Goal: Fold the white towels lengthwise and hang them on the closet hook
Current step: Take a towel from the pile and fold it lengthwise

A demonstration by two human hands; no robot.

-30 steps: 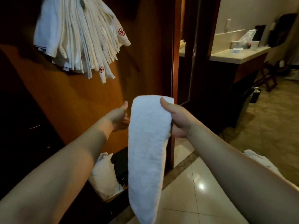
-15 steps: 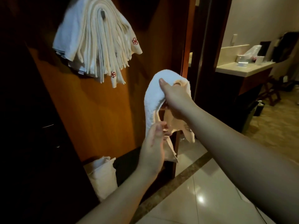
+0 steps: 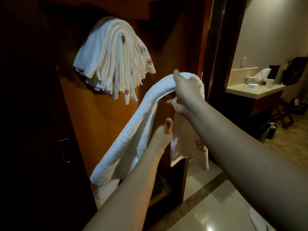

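Up high, both hands (image 3: 185,94) grip a towel (image 3: 141,127) bearing a red flower emblem (image 3: 200,145).

Towel (image 3: 146,114) now doubled over right hand (image 3: 185,90), no longer hanging flat btwn both; left hand (image 3: 162,135) dropped under its draped half.

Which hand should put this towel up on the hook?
Probably the right hand: it grips the towel at its top fold, higher and nearer the hook. The left hand sits lower, under the draped part.

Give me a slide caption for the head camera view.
Right hand lifts folded towel toward hanging towels.
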